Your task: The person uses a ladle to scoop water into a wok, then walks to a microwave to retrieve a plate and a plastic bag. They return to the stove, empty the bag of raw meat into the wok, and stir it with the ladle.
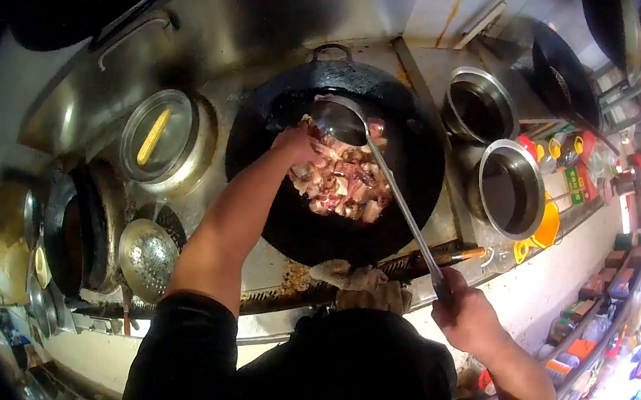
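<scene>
My right hand (pixel 468 310) is closed around the dark end of a long-handled metal ladle (pixel 401 196). The ladle's round bowl rests among chopped raw-looking meat pieces (pixel 342 185) in a large black wok (pixel 286 224). My left hand (pixel 297 146) reaches into the wok, beside the ladle's bowl and at the left edge of the meat. Its fingers point down and are mostly hidden, so I cannot make out whether they grip anything.
Two metal pots of dark liquid (pixel 469 110) (pixel 505 188) stand to the right. Yellow-capped bottles (pixel 567 147) sit beyond them. Left of the wok are a lidded pot (pixel 174 148) with a yellow handle and a perforated skimmer (pixel 146 259). A crumpled cloth (pixel 363 280) lies at the wok's near edge.
</scene>
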Motion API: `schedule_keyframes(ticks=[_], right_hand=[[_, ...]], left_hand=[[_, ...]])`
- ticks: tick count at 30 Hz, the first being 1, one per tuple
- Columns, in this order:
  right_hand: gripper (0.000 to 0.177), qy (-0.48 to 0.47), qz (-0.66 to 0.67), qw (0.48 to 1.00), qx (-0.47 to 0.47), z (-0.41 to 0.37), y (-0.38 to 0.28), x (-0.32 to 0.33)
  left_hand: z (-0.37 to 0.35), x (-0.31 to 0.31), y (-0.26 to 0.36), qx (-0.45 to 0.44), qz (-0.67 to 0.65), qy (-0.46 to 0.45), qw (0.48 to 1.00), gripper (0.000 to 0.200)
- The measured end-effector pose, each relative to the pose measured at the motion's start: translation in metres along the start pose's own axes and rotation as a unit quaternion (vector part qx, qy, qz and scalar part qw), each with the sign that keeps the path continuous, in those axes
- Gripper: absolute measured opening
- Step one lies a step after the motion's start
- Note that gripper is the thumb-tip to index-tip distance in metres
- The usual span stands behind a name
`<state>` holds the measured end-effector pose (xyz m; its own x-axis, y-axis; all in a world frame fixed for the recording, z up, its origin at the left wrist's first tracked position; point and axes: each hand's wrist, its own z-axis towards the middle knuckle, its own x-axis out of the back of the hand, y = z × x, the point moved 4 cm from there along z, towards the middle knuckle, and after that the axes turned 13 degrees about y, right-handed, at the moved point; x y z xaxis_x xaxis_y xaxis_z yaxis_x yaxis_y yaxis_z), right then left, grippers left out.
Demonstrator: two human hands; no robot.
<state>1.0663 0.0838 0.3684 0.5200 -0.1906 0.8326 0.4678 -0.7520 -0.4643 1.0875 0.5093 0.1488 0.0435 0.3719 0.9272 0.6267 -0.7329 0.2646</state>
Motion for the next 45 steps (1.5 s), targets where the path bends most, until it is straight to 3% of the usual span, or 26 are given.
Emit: schedule_keyframes(ticks=[5, 8, 13, 16, 17, 18, 19, 21, 22, 25, 33, 37, 40, 41, 43, 44, 45], right_hand=[[0.058, 0.018, -0.022, 0.999, 0.018, -0.003, 0.006, -0.006], [0.055, 0.09, -0.066, 0.993, 0.04, -0.004, 0.037, -0.014], [0.055, 0.084, -0.092, 0.992, -0.003, -0.002, 0.06, -0.012], [0.051, 0.06, 0.028, 0.998, 0.024, 0.002, 0.058, -0.016], [0.05, 0.013, 0.194, 0.975, -0.112, 0.003, 0.053, -0.018], [0.049, -0.036, 0.351, 0.904, -0.242, 0.001, 0.05, -0.02], [0.049, -0.036, 0.352, 0.904, -0.242, 0.002, 0.048, -0.012], [0.046, -0.054, 0.552, 0.767, -0.322, 0.002, 0.042, 0.0], [0.048, -0.058, 0.593, 0.732, -0.329, 0.0, 0.039, 0.005], [0.048, -0.091, 0.633, 0.693, -0.333, -0.006, 0.033, 0.022], [0.052, -0.115, 0.585, 0.745, -0.3, -0.004, -0.004, 0.03], [0.061, -0.056, 0.532, 0.789, -0.303, 0.005, -0.014, 0.016], [0.06, -0.079, 0.417, 0.887, -0.184, 0.014, -0.03, 0.011], [0.06, -0.079, 0.417, 0.887, -0.184, 0.014, -0.029, 0.01], [0.06, -0.027, 0.224, 0.974, -0.007, 0.016, -0.032, 0.015], [0.06, -0.026, 0.224, 0.974, -0.007, 0.014, -0.03, 0.015], [0.059, 0.005, 0.135, 0.991, 0.017, 0.012, -0.028, 0.017]], left_hand=[[-0.004, -0.004, -0.001, 0.018, -0.01, 0.006, 1.0, 0.128], [-0.005, -0.004, 0.002, -0.008, 0.037, 0.047, 0.998, 0.121], [-0.003, -0.002, 0.003, 0.009, 0.023, 0.03, 0.999, 0.117], [0.021, -0.033, -0.015, 0.015, 0.052, 0.023, 0.998, 0.115], [0.021, -0.031, -0.017, 0.014, 0.053, 0.024, 0.998, 0.115], [0.021, -0.03, -0.018, 0.013, 0.049, 0.027, 0.998, 0.115], [0.02, -0.028, -0.018, 0.013, 0.043, 0.029, 0.999, 0.115], [0.006, 0.002, -0.004, -0.004, 0.054, 0.028, 0.998, 0.117], [0.001, 0.01, 0.002, -0.021, 0.065, 0.027, 0.997, 0.119], [0.003, 0.011, 0.0, 0.0, 0.064, 0.049, 0.997, 0.119], [-0.001, 0.013, -0.001, -0.019, 0.032, 0.054, 0.998, 0.115], [-0.011, 0.026, 0.008, 0.005, 0.045, 0.05, 0.998, 0.11], [-0.006, 0.019, 0.005, -0.011, 0.048, 0.069, 0.996, 0.107], [-0.004, 0.017, 0.003, -0.011, 0.048, 0.07, 0.996, 0.107], [-0.003, 0.015, 0.003, -0.036, 0.031, 0.054, 0.997, 0.109], [-0.004, 0.016, 0.004, -0.036, 0.031, 0.054, 0.997, 0.109], [-0.005, 0.017, 0.003, -0.025, 0.033, 0.057, 0.998, 0.11]])
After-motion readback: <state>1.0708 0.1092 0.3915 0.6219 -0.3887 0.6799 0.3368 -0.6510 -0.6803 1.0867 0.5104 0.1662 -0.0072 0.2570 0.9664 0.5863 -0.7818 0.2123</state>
